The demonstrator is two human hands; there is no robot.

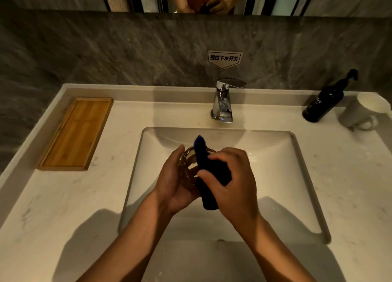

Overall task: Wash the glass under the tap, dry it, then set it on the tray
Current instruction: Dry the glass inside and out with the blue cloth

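Above the sink (pixel 297 154) — glass (pixel 187 163) cupped in left hand (pixel 171 184); right hand (pixel 235 180) clamped on dark cloth (pixel 209 175), glass half-hidden.

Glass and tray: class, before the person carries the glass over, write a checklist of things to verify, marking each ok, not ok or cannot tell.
1. Glass held securely in the left hand: ok.
2. Dark blue cloth in the right hand, pressed to the glass: ok.
3. Glass fully dry: cannot tell.
4. Tap off, no stream showing: ok.
5. Wooden tray has bare space for the glass: ok.
6. Counter between sink and tray free of obstacles: ok.
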